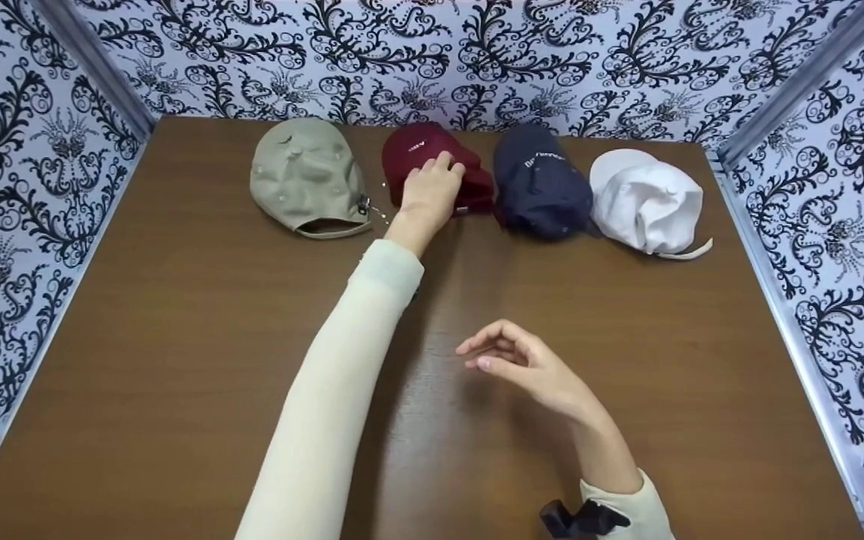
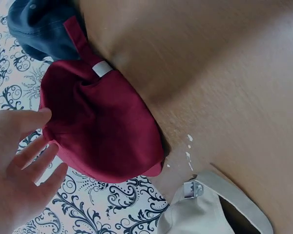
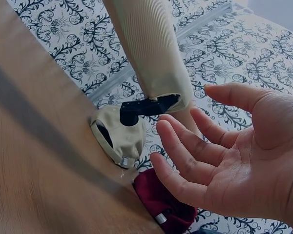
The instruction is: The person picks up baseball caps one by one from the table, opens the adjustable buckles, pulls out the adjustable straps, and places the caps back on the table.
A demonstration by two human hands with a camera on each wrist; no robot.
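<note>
A dark red cap (image 1: 421,142) lies at the back of the table, and my left hand (image 1: 432,187) is over its crown. In the left wrist view the fingers (image 2: 41,165) are loosely spread at the edge of the red cap (image 2: 107,126), the thumb apart from them and overlapping the fabric. My right hand (image 1: 533,367) hovers above the middle front of the table, holding nothing. Its fingers are relaxed and slightly bent, palm showing in the right wrist view. Left of the red cap lies a beige cap (image 1: 308,172); to its right is a navy cap (image 1: 541,184) with white lettering.
A white cap (image 1: 649,199) is at the right end of the row, its strap sticking out toward the front. The brown wooden table (image 1: 199,337) is bordered by patterned walls (image 1: 417,60) at the back and both sides, with grey metal posts at the corners.
</note>
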